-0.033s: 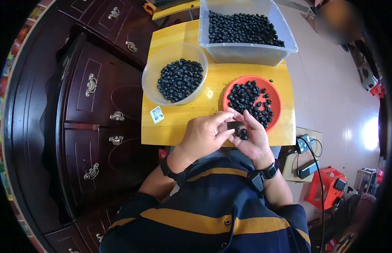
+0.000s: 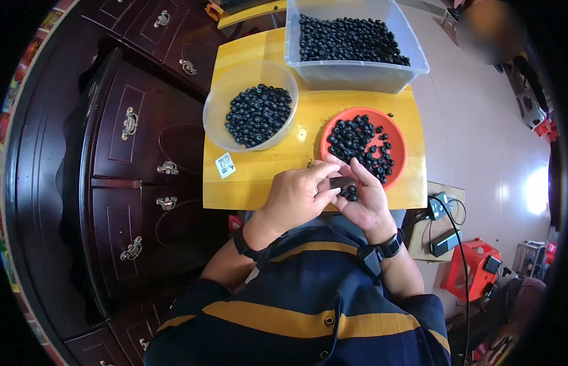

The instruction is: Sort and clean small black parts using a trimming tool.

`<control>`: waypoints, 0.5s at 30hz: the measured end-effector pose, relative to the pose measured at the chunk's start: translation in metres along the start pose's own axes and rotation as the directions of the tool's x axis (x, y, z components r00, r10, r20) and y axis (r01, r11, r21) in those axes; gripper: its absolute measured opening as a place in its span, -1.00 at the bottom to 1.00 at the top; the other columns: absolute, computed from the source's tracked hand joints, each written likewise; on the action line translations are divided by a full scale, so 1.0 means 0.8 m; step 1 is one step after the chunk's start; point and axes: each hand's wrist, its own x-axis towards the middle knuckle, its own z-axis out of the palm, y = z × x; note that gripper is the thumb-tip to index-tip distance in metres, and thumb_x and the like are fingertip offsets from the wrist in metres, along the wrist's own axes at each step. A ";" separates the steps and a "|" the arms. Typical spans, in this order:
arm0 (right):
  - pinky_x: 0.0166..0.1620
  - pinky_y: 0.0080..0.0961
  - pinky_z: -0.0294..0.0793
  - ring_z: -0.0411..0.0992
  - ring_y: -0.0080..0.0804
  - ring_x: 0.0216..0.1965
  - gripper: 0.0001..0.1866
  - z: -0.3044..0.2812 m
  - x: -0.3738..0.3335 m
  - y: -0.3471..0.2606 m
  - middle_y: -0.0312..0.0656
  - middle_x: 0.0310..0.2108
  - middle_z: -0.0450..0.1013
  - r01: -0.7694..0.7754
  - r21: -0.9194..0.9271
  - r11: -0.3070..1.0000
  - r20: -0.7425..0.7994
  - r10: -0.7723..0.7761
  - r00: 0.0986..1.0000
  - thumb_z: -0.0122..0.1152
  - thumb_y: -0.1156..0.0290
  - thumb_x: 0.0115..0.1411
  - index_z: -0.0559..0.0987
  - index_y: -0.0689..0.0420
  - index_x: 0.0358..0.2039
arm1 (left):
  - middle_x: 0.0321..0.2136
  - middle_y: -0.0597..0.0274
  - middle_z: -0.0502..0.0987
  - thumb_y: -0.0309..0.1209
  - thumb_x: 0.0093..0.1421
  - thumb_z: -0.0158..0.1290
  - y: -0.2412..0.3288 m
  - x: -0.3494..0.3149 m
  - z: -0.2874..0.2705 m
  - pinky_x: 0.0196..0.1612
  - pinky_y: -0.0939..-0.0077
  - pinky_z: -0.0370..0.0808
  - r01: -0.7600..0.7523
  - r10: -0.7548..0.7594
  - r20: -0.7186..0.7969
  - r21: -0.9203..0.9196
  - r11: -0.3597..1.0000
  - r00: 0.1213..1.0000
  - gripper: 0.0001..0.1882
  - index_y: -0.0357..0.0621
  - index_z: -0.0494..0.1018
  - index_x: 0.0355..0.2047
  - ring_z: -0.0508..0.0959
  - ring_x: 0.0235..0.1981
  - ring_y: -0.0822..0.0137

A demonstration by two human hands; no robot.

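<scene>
My left hand [image 2: 293, 198] is closed, pinching a small dark flat piece [image 2: 341, 182] between thumb and fingers; what it is exactly I cannot tell. Palm up, my right hand [image 2: 368, 210] cups several black round beads [image 2: 350, 194], and the dark piece lies just above them. Both hands meet over the near edge of the yellow table [image 2: 235, 192]. Just beyond them is a shallow orange-red bowl [image 2: 398, 155] with loose black beads [image 2: 352, 139] in it. The left hand's fingertips partly hide the right hand's fingers.
A round translucent tub [image 2: 218, 97] of black beads stands at left on the table. Behind it to the right is a large clear bin [image 2: 357, 74] of beads. A white label [image 2: 225, 165] lies near the tub. Dark wooden drawers [image 2: 128, 152] line the left; a red stool [image 2: 470, 268] stands right.
The whole view has shifted very slightly. Both hands keep nearly the same pose, and the beads stay in the right palm.
</scene>
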 end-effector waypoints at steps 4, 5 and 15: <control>0.35 -0.14 0.28 0.38 -0.09 0.22 -0.49 0.011 -0.005 -0.001 0.10 0.19 0.40 0.005 0.012 1.000 -0.027 -0.004 1.000 -0.13 0.14 0.48 0.42 0.31 0.20 | -0.56 0.21 0.56 -0.51 0.01 0.29 -0.012 -0.001 0.023 -0.46 0.31 0.51 -0.057 0.053 0.028 0.160 0.985 0.998 -0.59 -0.06 0.55 -0.07 0.60 -0.54 0.16; 0.35 -0.14 0.28 0.38 -0.09 0.22 -0.49 0.010 -0.007 -0.002 0.10 0.19 0.40 0.010 0.014 1.000 -0.027 -0.009 1.000 -0.13 0.14 0.48 0.42 0.31 0.20 | -0.56 0.20 0.57 -0.50 0.00 0.28 -0.011 0.000 0.024 -0.45 0.28 0.52 -0.072 0.064 0.051 0.158 0.985 0.997 -0.59 -0.05 0.55 -0.08 0.61 -0.52 0.13; 0.13 -0.26 0.51 0.49 -0.26 0.03 -0.55 0.002 -0.011 -0.010 -0.08 0.04 0.50 0.036 -0.040 0.999 -0.032 -0.037 0.999 -0.03 0.19 0.45 0.44 0.24 0.18 | -0.65 0.27 0.49 -0.44 0.08 0.30 0.004 0.008 0.027 -0.52 0.36 0.47 0.015 -0.014 -0.059 0.018 1.000 0.998 -0.75 -0.06 0.47 -0.26 0.57 -0.63 0.25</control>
